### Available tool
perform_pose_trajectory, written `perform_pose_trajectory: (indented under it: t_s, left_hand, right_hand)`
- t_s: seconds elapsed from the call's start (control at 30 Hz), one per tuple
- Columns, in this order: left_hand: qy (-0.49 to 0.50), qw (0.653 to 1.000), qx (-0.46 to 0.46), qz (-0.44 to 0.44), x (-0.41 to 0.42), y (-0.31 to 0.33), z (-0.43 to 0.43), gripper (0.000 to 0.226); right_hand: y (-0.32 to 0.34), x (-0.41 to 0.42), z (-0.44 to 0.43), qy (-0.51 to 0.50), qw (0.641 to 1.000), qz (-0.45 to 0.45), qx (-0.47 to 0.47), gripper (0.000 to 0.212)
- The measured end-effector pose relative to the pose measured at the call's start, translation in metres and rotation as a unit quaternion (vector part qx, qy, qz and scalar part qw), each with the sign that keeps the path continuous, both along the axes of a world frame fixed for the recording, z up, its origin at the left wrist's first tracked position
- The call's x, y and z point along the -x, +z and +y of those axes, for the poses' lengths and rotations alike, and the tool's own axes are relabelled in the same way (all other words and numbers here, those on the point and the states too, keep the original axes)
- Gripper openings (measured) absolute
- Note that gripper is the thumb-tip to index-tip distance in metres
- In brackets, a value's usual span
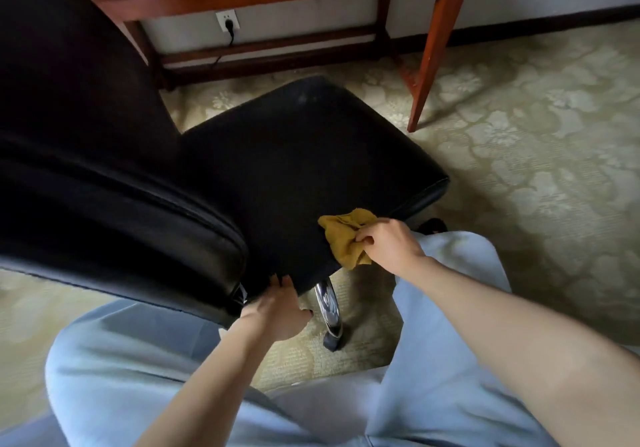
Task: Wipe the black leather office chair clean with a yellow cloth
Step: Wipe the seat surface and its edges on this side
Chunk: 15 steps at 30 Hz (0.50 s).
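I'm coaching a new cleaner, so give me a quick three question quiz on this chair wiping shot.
1. True or false: the yellow cloth is pressed against the chair seat.
2. Which hand holds the cloth? A: left hand. B: right hand.
3. Fill in: the left hand grips the seat's edge beside the ____.
Key: 1 true; 2 B; 3 backrest.

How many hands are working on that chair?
2. The left hand grips the chair at its seat's near corner; the right hand pinches the yellow cloth against the seat's side edge.
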<state>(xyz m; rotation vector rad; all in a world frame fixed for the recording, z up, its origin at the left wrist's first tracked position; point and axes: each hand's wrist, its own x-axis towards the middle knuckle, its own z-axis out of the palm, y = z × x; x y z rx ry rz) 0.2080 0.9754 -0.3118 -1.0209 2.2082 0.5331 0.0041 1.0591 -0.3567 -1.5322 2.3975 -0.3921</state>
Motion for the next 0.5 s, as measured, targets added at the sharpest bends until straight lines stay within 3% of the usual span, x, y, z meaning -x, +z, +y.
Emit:
perform_pose_trajectory:
  t_s: [0.33,0.5]
  left_hand:
    - [-0.045,0.982,0.029,0.182,0.025,0.097,0.021,0.070]
    - [-0.084,0.947,0.127,0.284,0.016,0.163,0.033,0.061]
  right_hand:
    - [0.111,0.004,0.008,-0.010,0.990,0.053,0.132,0.023]
    - [0.190,-0.012,0.018,0.008,0.965,0.075,0.249,0.018]
